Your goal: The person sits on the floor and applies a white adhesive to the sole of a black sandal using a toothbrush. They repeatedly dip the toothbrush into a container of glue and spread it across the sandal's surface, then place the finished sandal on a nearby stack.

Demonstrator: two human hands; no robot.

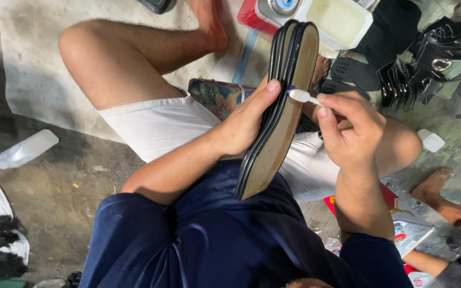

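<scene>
- Between the two hands stands a stack of shoe soles [286,106], black along the edges with a tan face turned toward the right hand; the stack is tilted, its top end leaning away from the person and its lower end resting near the lap.
- The left hand [246,120] is closed around the stack from the left side, palm against the black edges, with the thumb pressed on the near edge close to the top half.
- The right hand [348,130] is closed in a pinch on a small brush [301,95], held like a pen between thumb and fingers.
- The brush has a whitish tip, and that tip touches the edge of the soles just beside the left thumb.
- Under both hands lie white shorts [161,125] and a dark blue shirt [209,234]; the person sits on the ground with a bare knee up to the left of the left hand.
- Just beyond the top of the soles sits a white tub [342,21] holding a pale yellowish fill, with a round tin beside it.
- To the right of the right hand, well apart, is a pile of black sandal straps [433,64] with metal buckles.
- Far left of the left hand a white plastic bottle [28,149] lies on its side on the ground.
- Below the right hand, at the right edge, another person's bare foot [433,186] rests on the floor.
</scene>
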